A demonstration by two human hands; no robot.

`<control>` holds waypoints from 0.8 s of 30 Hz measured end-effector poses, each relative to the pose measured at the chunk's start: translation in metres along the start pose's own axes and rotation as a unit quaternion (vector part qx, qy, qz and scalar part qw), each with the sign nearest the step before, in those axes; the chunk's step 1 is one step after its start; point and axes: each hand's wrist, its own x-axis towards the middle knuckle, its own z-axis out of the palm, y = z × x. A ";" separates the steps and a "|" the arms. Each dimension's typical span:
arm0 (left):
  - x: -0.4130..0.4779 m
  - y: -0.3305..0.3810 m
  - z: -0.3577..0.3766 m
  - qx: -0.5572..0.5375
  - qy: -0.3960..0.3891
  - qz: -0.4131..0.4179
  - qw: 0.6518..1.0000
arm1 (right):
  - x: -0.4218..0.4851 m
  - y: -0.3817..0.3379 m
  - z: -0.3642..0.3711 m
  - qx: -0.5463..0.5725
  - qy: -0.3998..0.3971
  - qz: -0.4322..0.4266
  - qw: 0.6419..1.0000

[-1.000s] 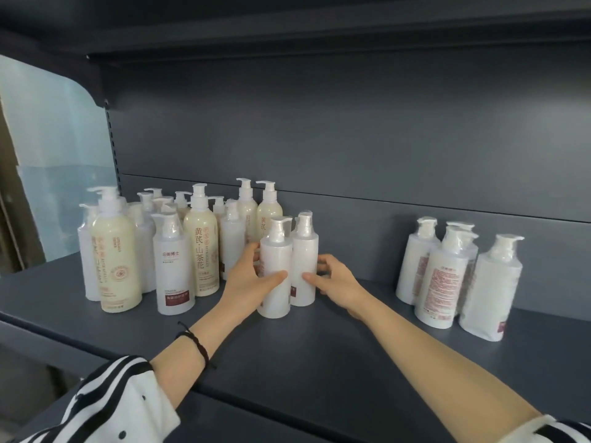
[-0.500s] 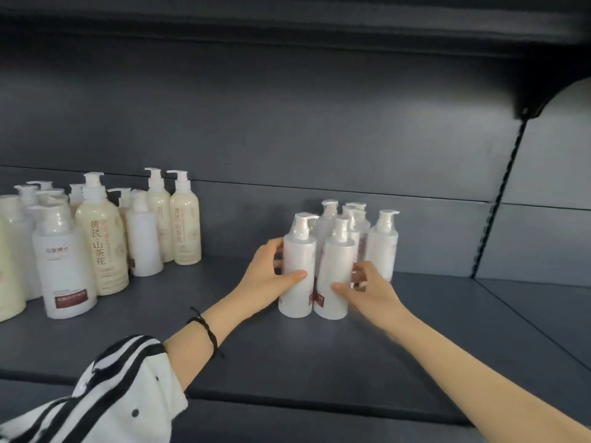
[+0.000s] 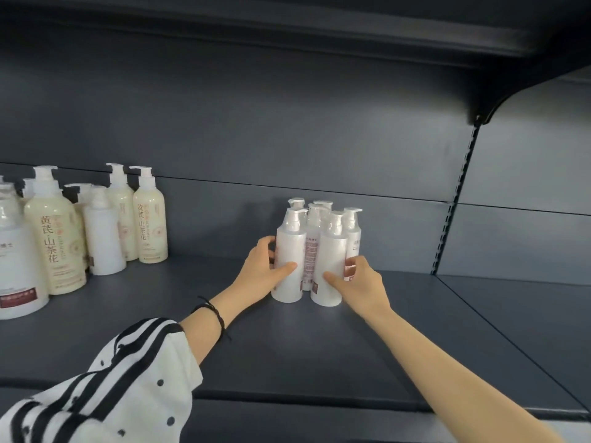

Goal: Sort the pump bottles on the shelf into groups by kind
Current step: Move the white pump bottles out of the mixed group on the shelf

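Several slim white pump bottles stand in a tight cluster at the middle of the dark shelf point(image 3: 319, 353). My left hand point(image 3: 262, 270) wraps the front left white bottle point(image 3: 289, 251). My right hand point(image 3: 358, 282) grips the front right white bottle point(image 3: 331, 254); both stand on the shelf, pressed against the others behind, one showing a pink label point(image 3: 310, 251). At the left stands a mixed group: cream bottles with Chinese lettering point(image 3: 54, 238), point(image 3: 150, 222) and white ones point(image 3: 104, 231), point(image 3: 16, 266).
The shelf's back panel point(image 3: 287, 139) rises right behind the cluster. An upright slotted post point(image 3: 454, 206) and bracket divide this bay from the one on the right. The upper shelf point(image 3: 319, 24) hangs overhead.
Both hands have slid two white bottles from the mixed group at the left over to the white cluster on the right; they now stand against it. The view has turned right.
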 end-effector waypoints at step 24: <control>-0.133 -0.071 -0.249 0.574 0.078 0.026 0.815 | -0.079 -0.185 0.177 -0.218 -0.171 -0.375 0.884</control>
